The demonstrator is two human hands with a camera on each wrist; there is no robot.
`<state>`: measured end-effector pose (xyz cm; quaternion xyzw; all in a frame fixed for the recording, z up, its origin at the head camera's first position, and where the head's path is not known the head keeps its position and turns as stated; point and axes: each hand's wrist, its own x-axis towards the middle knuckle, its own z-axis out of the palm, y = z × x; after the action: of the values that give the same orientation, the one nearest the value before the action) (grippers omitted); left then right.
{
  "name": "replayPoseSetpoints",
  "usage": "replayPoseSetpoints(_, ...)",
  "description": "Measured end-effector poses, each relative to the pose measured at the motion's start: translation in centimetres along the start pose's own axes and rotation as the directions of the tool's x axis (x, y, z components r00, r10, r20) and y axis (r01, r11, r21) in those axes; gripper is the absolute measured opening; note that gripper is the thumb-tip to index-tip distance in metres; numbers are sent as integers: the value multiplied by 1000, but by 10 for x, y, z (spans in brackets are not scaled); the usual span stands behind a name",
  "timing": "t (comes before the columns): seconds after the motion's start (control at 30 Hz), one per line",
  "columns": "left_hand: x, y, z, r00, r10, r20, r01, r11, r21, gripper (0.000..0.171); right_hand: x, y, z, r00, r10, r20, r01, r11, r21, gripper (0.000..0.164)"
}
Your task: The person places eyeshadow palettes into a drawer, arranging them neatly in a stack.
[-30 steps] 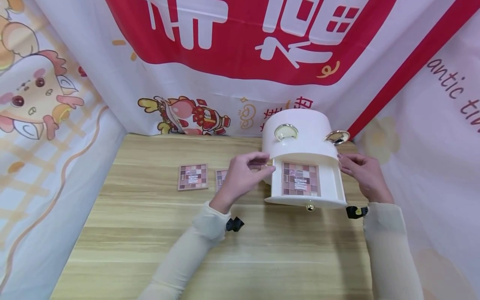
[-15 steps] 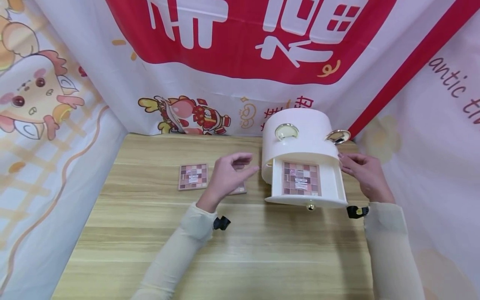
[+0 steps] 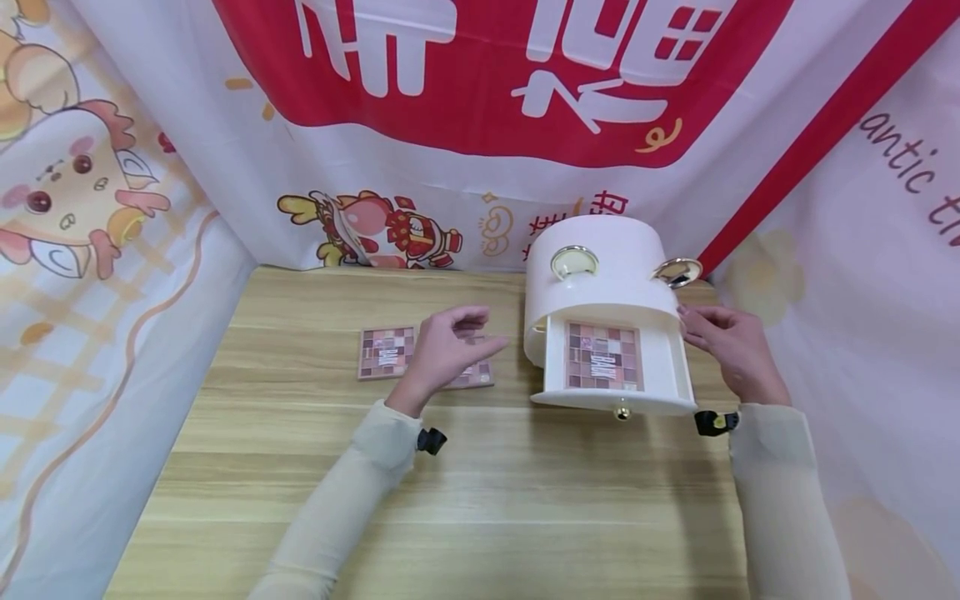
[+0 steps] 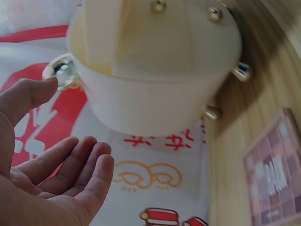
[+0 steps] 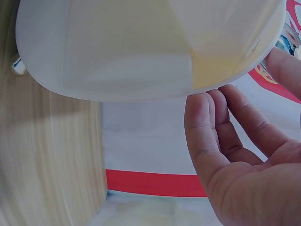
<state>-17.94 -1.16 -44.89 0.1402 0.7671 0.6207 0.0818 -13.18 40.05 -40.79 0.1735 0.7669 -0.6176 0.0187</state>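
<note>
- While its drawer [image 3: 667, 367] stands out at the front, the white box [image 3: 600, 254] sits on the bench [image 3: 480, 508], toward the back right.
- Drawer palette [image 3: 603, 358] lies flat inside, left part; gold knob [image 3: 622, 412] on drawer front.
- Right hand [image 3: 731, 350]: fingertips touching box's right side, fingers slightly bent.
- Left hand [image 3: 446, 350]: holds nothing, thumb apart from loosely bent fingers, left of box, partly hiding near palette [image 3: 477, 377].
- Far palette [image 3: 386, 352]: flat, farther left.
- Behind: red-and-white printed cloth [image 3: 465, 142].
</note>
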Motion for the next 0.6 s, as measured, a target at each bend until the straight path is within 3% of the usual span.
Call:
replayPoseSetpoints(0.4,9,-36,-11,999,-46,27,41,986,163,70,0,2,-1,1000,-14,0,14,1000,24,58)
replayPoseSetpoints(0.6,13,-49,-16,996,-77,36,64,958,281,78,1,2,-1,1000,-2,-3,3,1000,18,59)
